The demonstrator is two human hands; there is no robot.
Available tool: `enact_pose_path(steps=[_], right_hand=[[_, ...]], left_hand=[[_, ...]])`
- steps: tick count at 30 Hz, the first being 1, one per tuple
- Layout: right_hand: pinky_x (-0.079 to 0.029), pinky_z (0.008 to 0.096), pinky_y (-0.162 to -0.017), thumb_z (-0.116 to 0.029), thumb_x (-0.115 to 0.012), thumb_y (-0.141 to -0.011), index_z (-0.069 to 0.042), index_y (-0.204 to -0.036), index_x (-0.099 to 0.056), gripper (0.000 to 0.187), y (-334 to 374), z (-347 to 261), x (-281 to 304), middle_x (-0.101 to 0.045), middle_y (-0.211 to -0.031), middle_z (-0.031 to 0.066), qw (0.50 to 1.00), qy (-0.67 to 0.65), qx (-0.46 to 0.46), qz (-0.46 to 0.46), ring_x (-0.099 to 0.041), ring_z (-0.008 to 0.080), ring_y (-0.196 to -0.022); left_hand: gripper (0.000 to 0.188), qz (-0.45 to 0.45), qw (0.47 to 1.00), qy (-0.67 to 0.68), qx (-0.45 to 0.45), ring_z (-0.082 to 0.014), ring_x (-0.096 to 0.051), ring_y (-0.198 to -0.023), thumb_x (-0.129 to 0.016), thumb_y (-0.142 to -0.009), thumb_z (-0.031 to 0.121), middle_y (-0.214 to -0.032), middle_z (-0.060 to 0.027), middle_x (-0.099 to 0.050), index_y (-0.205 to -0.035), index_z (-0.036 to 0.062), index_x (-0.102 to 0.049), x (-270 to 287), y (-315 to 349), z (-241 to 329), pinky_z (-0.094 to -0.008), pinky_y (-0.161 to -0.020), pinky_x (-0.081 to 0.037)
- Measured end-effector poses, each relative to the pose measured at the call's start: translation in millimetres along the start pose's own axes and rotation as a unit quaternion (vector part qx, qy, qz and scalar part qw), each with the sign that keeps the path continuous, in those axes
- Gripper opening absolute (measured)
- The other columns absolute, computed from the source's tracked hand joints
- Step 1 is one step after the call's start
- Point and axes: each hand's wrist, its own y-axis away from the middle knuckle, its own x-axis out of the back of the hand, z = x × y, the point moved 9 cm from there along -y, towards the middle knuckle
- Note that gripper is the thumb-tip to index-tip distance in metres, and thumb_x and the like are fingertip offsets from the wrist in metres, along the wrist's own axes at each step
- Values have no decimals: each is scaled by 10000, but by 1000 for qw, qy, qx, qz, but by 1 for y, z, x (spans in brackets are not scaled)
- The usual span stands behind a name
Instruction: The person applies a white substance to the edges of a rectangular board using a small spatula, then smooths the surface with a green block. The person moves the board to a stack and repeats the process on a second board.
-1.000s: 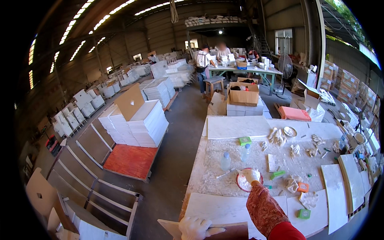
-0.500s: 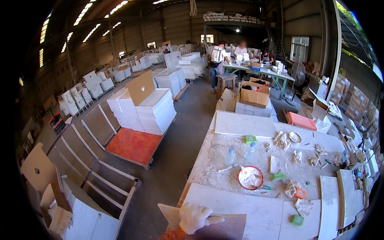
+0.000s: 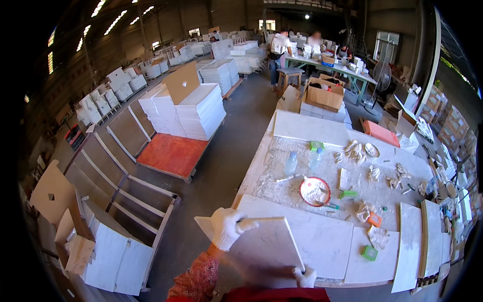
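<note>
In a white work glove, my left hand [image 3: 227,229] is closed on the upper edge of a pale grey-white marble tile [image 3: 266,245], its thumb lying along the face. A corner of stone sticks out left of this hand; I cannot tell whether it belongs to a second tile. My right hand [image 3: 305,277], also gloved, grips the tile's lower right corner. The tile is tilted in front of my body at the table's near edge. Beside it on the table lies a larger white marble slab [image 3: 307,221]. A red-rimmed bowl [image 3: 315,192] of white paste holds a tool.
Two plastic bottles [image 3: 291,163], green boxes [image 3: 369,252], an orange block [image 3: 374,219] and used gloves [image 3: 356,151] lie on the dusty table. Left stand a metal rack [image 3: 146,204] and a red-topped pallet [image 3: 173,153] with stacked white tiles [image 3: 198,113]. People work at a far table [image 3: 334,68].
My left hand has risen and shifted slightly left, lifting the tile and tilting it up. My right hand has come into view at its lower corner. The view has tipped downward.
</note>
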Motion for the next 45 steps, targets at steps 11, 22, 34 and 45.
enact_pose_path(steps=[11, 22, 34, 45], right_hand=[[-410, 417, -470, -469, -756, -740, -63, -633, -620, 441, -42, -93, 51, -548, -545, 165, 932, 321, 170, -8, -538, 343, -466], [-449, 421, -500, -490, -708, -807, -80, -688, -653, 430, -51, -84, 7, -585, -579, 159, 911, 364, 173, -89, -575, 372, -527], [-523, 497, -779, -378, -544, -963, -162, -1178, -645, 321, -297, -78, 67, -690, -1022, 188, 845, 463, 209, 163, -661, 401, -909], [-593, 434, -657, -254, -566, -938, -20, -1024, -721, 294, -395, 69, 55, -735, -893, 158, 692, 703, 137, 83, -728, 299, -810]], left_hand=[[296, 72, 929, 168, 323, -90, -459, -609, -633, -884, 277, -615, -14, -494, -732, 26, -604, -45, 127, -78, -286, -562, -404], [370, 45, 901, 193, 387, -159, -441, -564, -762, -748, 307, -603, -96, -456, -707, 5, -552, -60, 145, -102, -338, -559, -402], [239, 51, 886, 244, 390, -117, -523, -585, -755, -772, 192, -636, -44, -583, -737, -1, -619, -76, 137, -105, -308, -538, -447], [500, -37, 862, 176, 475, -313, -657, -809, -743, -766, 569, -846, -152, -683, -809, 76, -669, -79, 172, -109, -408, -700, -501]])
